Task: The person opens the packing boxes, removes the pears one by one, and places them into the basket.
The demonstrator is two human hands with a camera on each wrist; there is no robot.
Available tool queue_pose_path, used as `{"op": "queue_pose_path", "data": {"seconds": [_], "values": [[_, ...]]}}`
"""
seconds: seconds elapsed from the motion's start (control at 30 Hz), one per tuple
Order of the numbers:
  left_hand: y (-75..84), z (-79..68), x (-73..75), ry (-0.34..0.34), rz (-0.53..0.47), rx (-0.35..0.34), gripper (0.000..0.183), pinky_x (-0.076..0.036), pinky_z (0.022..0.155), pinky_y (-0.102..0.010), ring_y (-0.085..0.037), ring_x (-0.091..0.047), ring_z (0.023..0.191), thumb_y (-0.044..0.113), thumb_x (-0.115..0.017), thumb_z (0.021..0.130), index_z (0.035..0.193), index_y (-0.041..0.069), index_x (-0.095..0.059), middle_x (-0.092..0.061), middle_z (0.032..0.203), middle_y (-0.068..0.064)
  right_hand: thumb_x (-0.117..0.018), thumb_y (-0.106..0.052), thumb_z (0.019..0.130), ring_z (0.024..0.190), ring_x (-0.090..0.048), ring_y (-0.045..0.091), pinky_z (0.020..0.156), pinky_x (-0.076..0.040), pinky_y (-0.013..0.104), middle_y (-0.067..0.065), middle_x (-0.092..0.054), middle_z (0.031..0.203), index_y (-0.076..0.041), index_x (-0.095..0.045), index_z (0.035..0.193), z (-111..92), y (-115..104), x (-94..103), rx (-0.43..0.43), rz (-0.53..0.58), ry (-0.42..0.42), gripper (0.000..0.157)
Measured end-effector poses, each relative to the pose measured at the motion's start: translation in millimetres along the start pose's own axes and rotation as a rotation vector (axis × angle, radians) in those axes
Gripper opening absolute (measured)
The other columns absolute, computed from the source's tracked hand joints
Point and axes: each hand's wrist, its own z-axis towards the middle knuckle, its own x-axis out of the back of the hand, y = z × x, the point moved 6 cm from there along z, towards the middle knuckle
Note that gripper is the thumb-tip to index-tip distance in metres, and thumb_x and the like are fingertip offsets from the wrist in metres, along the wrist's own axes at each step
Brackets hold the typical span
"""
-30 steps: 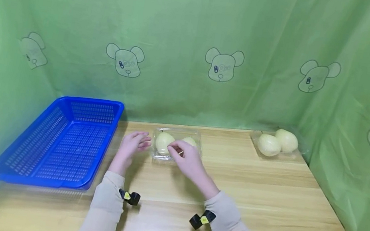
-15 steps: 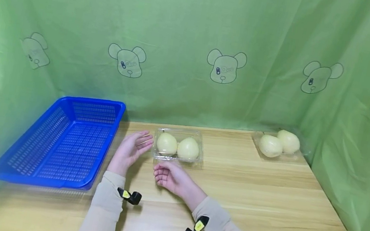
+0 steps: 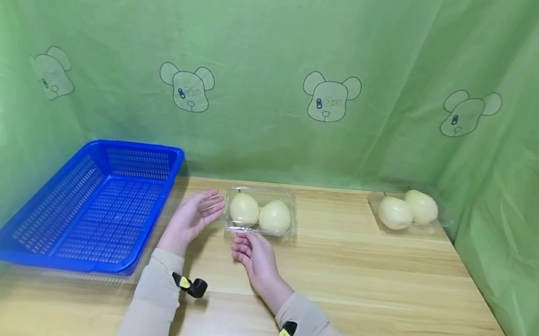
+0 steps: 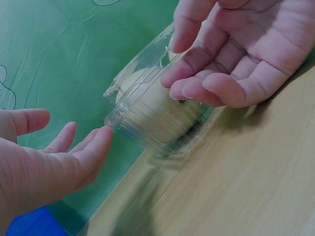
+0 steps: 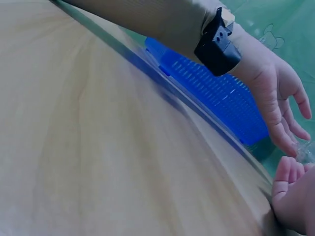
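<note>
In the head view, a clear plastic clamshell box point(image 3: 257, 232) with two pale round pears point(image 3: 244, 210) sits near the table's back edge. My left hand point(image 3: 191, 219) is at its left side, fingers extended. The left wrist view shows those fingertips at or very near the box's edge. My right hand point(image 3: 257, 259) is at the front of the box, fingers loosely bent with nothing seen between them. In the left wrist view this right hand point(image 4: 246, 59) covers part of the box point(image 4: 152, 108); contact is uncertain. The right wrist view catches only a sliver of the box point(image 5: 305, 151).
A blue perforated plastic basket point(image 3: 155, 220) stands left of my left arm. Another clear box point(image 3: 415, 229) with two pears point(image 3: 396, 213) lies at the table's back right corner. A green curtain point(image 3: 252, 142) hangs behind the table point(image 3: 385, 304) and along both sides.
My right hand has drawn back from over the pears to the front of the box, its finger-and-thumb pose loosening. My left fingers have straightened beside the box. The box stays in place.
</note>
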Motion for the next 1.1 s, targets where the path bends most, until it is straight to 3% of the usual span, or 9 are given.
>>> {"op": "queue_pose_path", "data": {"seconds": [0.23, 0.67, 0.77, 0.9, 1.0, 1.1], "values": [[-1.0, 0.5, -1.1, 0.006, 0.023, -0.001, 0.051, -0.038, 0.104, -0.036, -0.034, -0.040, 0.125, 0.019, -0.048, 0.091, 0.135, -0.003, -0.032, -0.038, 0.137, -0.024, -0.045, -0.019, 0.092, 0.081, -0.062, 0.017, 0.077, -0.053, 0.030, 0.026, -0.057, 0.109, 0.007, -0.054, 0.106, 1, -2, 2.4, 0.075, -0.020, 0.044, 0.031], [-7.5, -1.6, 0.2, 0.078, 0.147, 0.053, 0.048, -0.040, 0.100, -0.036, -0.031, -0.049, 0.115, 0.022, -0.049, 0.090, 0.133, 0.003, -0.038, -0.047, 0.132, -0.019, -0.048, -0.010, 0.085, 0.070, -0.059, 0.018, 0.067, -0.054, 0.027, 0.009, -0.061, 0.076, 0.007, -0.058, 0.091, -1, -3, 5.3, 0.102, -0.014, 0.080, 0.021], [-8.7, -1.5, 1.0, 0.089, 0.208, 0.058, 0.044, -0.042, 0.097, -0.036, -0.026, -0.056, 0.105, 0.022, -0.048, 0.090, 0.130, 0.005, -0.041, -0.049, 0.130, -0.019, -0.048, -0.009, 0.084, 0.069, -0.059, 0.018, 0.065, -0.054, 0.027, 0.009, -0.061, 0.074, 0.007, -0.059, 0.090, -1, -3, 5.1, 0.110, -0.015, 0.082, 0.021], [-10.0, -0.8, 1.5, 0.129, 0.304, 0.044, 0.039, -0.049, 0.082, -0.029, -0.015, -0.062, 0.086, 0.021, -0.051, 0.088, 0.123, 0.005, -0.047, -0.056, 0.120, -0.019, -0.048, -0.009, 0.084, 0.068, -0.060, 0.018, 0.066, -0.054, 0.028, 0.009, -0.062, 0.074, 0.008, -0.059, 0.090, -1, -2, 5.0, 0.114, -0.025, 0.081, 0.021], [-10.6, 0.5, -0.8, 0.149, 0.393, 0.008, 0.037, -0.049, 0.071, -0.024, -0.011, -0.060, 0.077, 0.022, -0.056, 0.086, 0.118, 0.003, -0.051, -0.061, 0.108, -0.017, -0.048, -0.009, 0.083, 0.067, -0.060, 0.018, 0.066, -0.054, 0.029, 0.010, -0.062, 0.074, 0.009, -0.059, 0.090, -1, -2, 4.6, 0.119, -0.028, 0.076, 0.021], [-10.2, 1.3, -3.1, 0.167, 0.505, -0.041, 0.037, -0.049, 0.070, -0.027, -0.011, -0.057, 0.076, 0.024, -0.060, 0.083, 0.112, 0.002, -0.055, -0.063, 0.098, -0.012, -0.048, -0.008, 0.083, 0.067, -0.060, 0.018, 0.065, -0.054, 0.029, 0.009, -0.062, 0.074, 0.010, -0.058, 0.092, -1, -2, 3.8, 0.123, -0.033, 0.068, 0.022]]}}
